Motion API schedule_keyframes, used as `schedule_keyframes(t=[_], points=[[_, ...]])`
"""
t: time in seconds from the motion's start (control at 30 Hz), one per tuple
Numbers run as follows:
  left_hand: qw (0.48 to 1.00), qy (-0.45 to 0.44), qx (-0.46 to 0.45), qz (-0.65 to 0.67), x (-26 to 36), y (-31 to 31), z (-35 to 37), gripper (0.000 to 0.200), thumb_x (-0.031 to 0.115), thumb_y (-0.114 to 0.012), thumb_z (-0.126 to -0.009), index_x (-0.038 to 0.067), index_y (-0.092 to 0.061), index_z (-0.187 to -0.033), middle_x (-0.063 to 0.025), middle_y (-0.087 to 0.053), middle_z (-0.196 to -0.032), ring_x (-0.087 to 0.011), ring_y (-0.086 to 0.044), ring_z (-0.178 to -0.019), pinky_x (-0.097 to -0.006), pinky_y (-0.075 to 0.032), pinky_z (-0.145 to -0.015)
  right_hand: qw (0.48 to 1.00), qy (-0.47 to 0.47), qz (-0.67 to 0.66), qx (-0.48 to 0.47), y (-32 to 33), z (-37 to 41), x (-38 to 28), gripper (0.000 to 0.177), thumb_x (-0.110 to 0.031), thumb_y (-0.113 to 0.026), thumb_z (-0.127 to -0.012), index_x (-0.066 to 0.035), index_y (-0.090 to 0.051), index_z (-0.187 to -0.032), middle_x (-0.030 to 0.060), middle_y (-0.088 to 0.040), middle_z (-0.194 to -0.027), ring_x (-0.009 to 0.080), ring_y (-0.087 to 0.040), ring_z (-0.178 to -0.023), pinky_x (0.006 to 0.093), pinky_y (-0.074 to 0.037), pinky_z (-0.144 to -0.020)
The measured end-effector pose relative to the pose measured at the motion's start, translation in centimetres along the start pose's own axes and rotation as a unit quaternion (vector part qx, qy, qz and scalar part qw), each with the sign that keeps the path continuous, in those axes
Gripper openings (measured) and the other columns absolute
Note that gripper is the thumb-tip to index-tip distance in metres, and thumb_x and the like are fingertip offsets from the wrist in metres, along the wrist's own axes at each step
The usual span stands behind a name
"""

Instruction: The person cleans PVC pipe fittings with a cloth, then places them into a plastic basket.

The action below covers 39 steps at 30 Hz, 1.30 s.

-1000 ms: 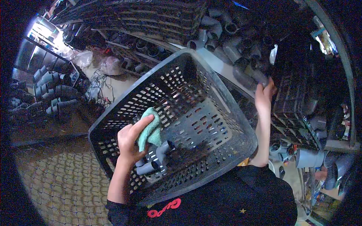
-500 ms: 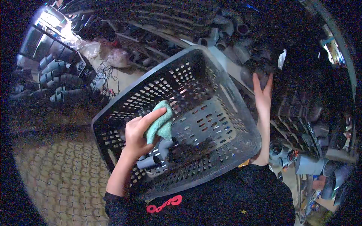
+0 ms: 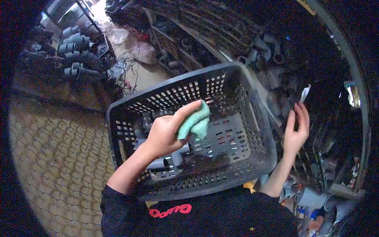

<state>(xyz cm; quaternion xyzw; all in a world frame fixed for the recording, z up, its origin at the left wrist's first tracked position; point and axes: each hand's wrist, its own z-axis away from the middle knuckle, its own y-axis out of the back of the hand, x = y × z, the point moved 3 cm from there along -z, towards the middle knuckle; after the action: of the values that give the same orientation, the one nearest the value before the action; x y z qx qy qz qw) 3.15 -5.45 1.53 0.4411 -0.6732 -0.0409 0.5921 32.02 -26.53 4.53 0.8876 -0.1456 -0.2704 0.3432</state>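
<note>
Grey pipe elbows (image 3: 77,39) stacked upper left; paved floor (image 3: 51,158) below.

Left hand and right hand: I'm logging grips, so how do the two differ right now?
The left hand is closed on a teal cloth; the right hand is open, fingers extended, holding nothing visible. The left hand is over the dark basket; the right hand is outside it, toward the pipe fittings. Both are bare.

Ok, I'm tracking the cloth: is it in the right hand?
No, the left hand holds the green cloth over the basket.
</note>
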Motion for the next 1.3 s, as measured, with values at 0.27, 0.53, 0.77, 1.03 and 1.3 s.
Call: schedule_keyframes(t=[0.27, 0.53, 0.77, 1.03, 1.3], points=[[0.996, -0.032, -0.073, -0.042, 0.7, 0.2, 0.3, 0.080, 0.005, -0.067, -0.063, 0.022, -0.048, -0.138, -0.0115, -0.069, -0.100, -0.0316, -0.067, -0.086, -0.0407, -0.055, -0.072, 0.837, 0.237, 0.331, 0.364, 23.1, -5.4, -2.4, 0.040, -0.027, -0.048, -0.102, 0.008, -0.061, -0.117, 0.0228, -0.066, -0.111, 0.0348, -0.066, -0.100, 0.0399, -0.052, -0.086], [0.995, -0.045, -0.083, -0.035, 1.3, 0.5, 0.8, 0.078, 0.005, -0.068, -0.064, 0.023, -0.049, -0.137, -0.0107, -0.069, -0.102, -0.0305, -0.068, -0.088, -0.0393, -0.055, -0.074, 0.983, -0.089, 0.162, 0.011, 29.0, -12.4, 10.7, 0.051, -0.039, -0.048, -0.101, -0.004, -0.050, -0.138, 0.0186, -0.043, -0.146, 0.0288, -0.036, -0.139, 0.0372, -0.027, -0.114], [0.996, -0.037, -0.070, -0.044, 1.4, 0.0, 0.9, 0.070, 0.009, -0.068, -0.071, 0.025, -0.050, -0.136, -0.0109, -0.069, -0.092, -0.0308, -0.067, -0.080, -0.0404, -0.055, -0.069, 0.903, -0.018, 0.416, 0.106, 31.3, -15.2, 16.8, 0.053, -0.039, -0.050, -0.100, -0.005, -0.048, -0.140, 0.0183, -0.039, -0.149, 0.0300, -0.037, -0.138, 0.0364, -0.029, -0.113], [0.992, -0.030, -0.102, -0.069, 1.7, -0.4, 1.0, 0.067, 0.012, -0.067, -0.073, 0.026, -0.050, -0.136, -0.0111, -0.067, -0.085, -0.0311, -0.067, -0.077, -0.0414, -0.054, -0.065, 0.921, -0.092, 0.358, 0.122, 30.3, -14.3, 13.8, 0.052, -0.036, -0.058, -0.096, 0.002, -0.053, -0.131, 0.0177, -0.059, -0.128, 0.0274, -0.053, -0.122, 0.0344, -0.038, -0.105], [0.992, 0.006, -0.103, -0.072, 1.7, 0.5, 0.5, 0.055, 0.011, -0.069, -0.074, 0.023, -0.058, -0.126, -0.0096, -0.068, -0.097, -0.0301, -0.067, -0.087, -0.0403, -0.055, -0.071, 0.916, -0.073, -0.177, 0.352, 19.6, -5.8, -10.4, 0.044, -0.036, -0.046, -0.099, -0.001, -0.061, -0.121, 0.0146, -0.066, -0.115, 0.0189, -0.064, -0.091, 0.0264, -0.050, -0.078]])
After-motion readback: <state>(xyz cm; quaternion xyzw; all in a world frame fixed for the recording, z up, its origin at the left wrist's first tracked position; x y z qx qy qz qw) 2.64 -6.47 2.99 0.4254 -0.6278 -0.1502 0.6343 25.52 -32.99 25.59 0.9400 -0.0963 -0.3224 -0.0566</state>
